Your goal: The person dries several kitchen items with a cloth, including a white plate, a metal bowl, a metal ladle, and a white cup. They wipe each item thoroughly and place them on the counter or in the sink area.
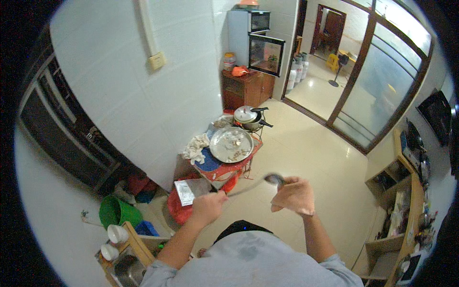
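My left hand (209,207) grips the handle end of a metal ladle (274,178), whose long curved handle runs to the right. At the bowl of the ladle, my right hand (294,181) holds a peach-coloured cloth (296,197); its fingers lie against the bowl's edge, partly hidden by the cloth. Beyond both hands, a large round metal tray (231,144) with scraps in it rests on a red and blue covered stand. A crumpled white cloth (196,147) lies to the left of the tray.
A lidded pressure cooker (247,116) stands behind the tray. Low on the left are a green bucket (120,212), a red bin (178,208) and a sink (129,269) with white bowls (117,234) beside it. Wooden shelving (408,201) lines the right. A glass sliding door (380,82) stands at the back right.
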Available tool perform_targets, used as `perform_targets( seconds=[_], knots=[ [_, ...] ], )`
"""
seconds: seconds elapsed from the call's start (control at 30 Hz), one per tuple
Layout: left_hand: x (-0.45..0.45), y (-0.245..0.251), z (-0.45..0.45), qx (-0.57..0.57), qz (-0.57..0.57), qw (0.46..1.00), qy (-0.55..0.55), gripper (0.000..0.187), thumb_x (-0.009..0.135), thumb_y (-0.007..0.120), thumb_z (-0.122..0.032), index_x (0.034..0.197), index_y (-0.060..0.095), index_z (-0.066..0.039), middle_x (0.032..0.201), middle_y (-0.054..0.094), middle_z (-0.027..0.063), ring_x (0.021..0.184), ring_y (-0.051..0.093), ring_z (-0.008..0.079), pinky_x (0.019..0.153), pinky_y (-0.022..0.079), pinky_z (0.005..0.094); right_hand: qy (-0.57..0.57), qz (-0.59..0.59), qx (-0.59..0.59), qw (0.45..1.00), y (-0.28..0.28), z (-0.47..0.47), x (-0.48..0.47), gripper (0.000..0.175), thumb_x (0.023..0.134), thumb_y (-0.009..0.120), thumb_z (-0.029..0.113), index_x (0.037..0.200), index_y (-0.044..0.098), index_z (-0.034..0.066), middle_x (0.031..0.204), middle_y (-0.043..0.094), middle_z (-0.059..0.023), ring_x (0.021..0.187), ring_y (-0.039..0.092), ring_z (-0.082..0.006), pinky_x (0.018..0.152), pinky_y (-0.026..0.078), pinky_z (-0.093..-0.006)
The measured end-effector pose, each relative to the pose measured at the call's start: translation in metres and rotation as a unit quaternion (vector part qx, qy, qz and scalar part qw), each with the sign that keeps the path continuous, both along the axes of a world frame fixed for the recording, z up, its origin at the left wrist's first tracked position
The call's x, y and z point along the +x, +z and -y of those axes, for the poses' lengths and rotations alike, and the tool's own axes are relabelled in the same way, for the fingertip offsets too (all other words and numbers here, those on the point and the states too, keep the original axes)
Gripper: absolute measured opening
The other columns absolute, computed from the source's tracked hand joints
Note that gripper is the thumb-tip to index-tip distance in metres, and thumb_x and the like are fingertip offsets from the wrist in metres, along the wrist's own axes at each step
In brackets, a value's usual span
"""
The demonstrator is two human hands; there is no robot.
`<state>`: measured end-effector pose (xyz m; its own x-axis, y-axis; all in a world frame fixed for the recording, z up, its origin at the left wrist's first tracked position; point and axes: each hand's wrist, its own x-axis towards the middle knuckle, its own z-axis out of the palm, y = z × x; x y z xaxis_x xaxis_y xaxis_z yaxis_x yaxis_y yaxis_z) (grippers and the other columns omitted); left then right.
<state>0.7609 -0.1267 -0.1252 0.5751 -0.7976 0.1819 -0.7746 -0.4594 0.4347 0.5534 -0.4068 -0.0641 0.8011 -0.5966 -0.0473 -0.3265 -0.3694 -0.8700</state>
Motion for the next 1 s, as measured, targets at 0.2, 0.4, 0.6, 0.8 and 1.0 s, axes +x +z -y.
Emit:
perform_targets(
  seconds=[0.2,0.4,0.6,0.8,1.0],
  knots=[
    [0.032,0.000,0.153,-0.227,-0.193,0.954,0.024,0.024,0.113,0.054,-0.024,0.101,0.065,-0.006,0.082,0.069,0.0119,0.075,0.067,0.0329,0.070,0.052,0.0431,-0.093,-0.050,-0.230,0.967,0.033,0.126,-0.023,0.036,0.080,0.087,0.022,0.110,0.070,0.0097,0.094,0.072,-0.0050,0.083,0.072,-0.0184,0.077,0.059,-0.0381],
    [0.025,0.033,0.339,-0.211,-0.442,0.864,-0.120,0.027,0.116,0.054,-0.022,0.099,0.062,-0.003,0.081,0.058,0.0009,0.076,0.055,0.0138,0.072,0.049,0.0314,-0.058,0.011,-0.360,0.931,0.065,0.237,0.040,0.034,0.090,0.078,0.023,0.116,0.066,0.0054,0.103,0.070,-0.0131,0.097,0.072,-0.0270,0.083,0.059,-0.0417],
    [0.041,0.047,0.514,-0.216,-0.384,0.855,-0.275,0.025,0.115,0.053,-0.021,0.117,0.064,0.001,0.082,0.059,0.0070,0.077,0.056,0.0153,0.073,0.049,0.0344,-0.173,0.434,0.188,0.864,0.038,0.377,0.124,0.033,0.103,0.071,0.035,0.108,0.068,0.0021,0.108,0.073,-0.0109,0.092,0.070,-0.0169,0.074,0.061,-0.0360],
    [0.115,0.038,0.626,-0.103,-0.431,0.837,-0.322,0.028,0.116,0.049,-0.022,0.097,0.060,-0.005,0.071,0.051,0.0026,0.065,0.047,0.0121,0.062,0.042,0.0319,0.009,0.572,0.263,0.777,0.017,0.524,0.166,0.046,0.104,0.070,0.045,0.123,0.058,0.0049,0.103,0.068,-0.0100,0.085,0.068,-0.0193,0.071,0.060,-0.0346],
    [0.142,0.025,0.737,-0.118,-0.440,0.839,-0.298,0.024,0.114,0.051,-0.018,0.098,0.062,-0.003,0.073,0.056,0.0029,0.068,0.050,0.0109,0.062,0.043,0.0310,-0.202,0.510,0.157,0.821,0.026,0.592,0.204,0.035,0.108,0.068,0.040,0.095,0.062,0.0073,0.084,0.069,-0.0051,0.073,0.069,-0.0141,0.061,0.058,-0.0310]
  ],
)
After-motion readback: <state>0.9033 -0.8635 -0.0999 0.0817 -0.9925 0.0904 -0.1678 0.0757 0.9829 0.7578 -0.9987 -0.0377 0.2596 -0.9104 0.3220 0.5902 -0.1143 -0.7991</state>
